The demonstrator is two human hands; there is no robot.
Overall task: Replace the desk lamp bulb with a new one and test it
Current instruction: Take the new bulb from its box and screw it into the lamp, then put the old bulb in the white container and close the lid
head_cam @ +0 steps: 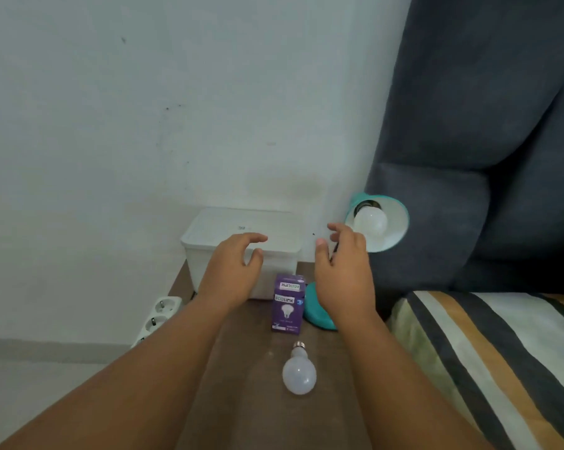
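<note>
A teal desk lamp's shade [393, 222] faces me at the right, with a white bulb [370, 222] screwed into it, unlit. Its teal base [314, 311] rests on the brown table [241, 401], partly behind my right wrist. A loose white bulb [299, 373] lies on the table in front, screw cap pointing away. A purple bulb box [288, 303] stands upright between my hands. My right hand [344, 271] hovers open just left of the lamp shade, holding nothing. My left hand [233, 269] is open with curled fingers over the white container.
A white lidded plastic container [274, 235] sits at the table's back against the wall. A white power strip [157, 316] lies off the table's left edge. A dark grey upholstered headboard [485, 141] and a striped bed cover [501, 352] are at the right.
</note>
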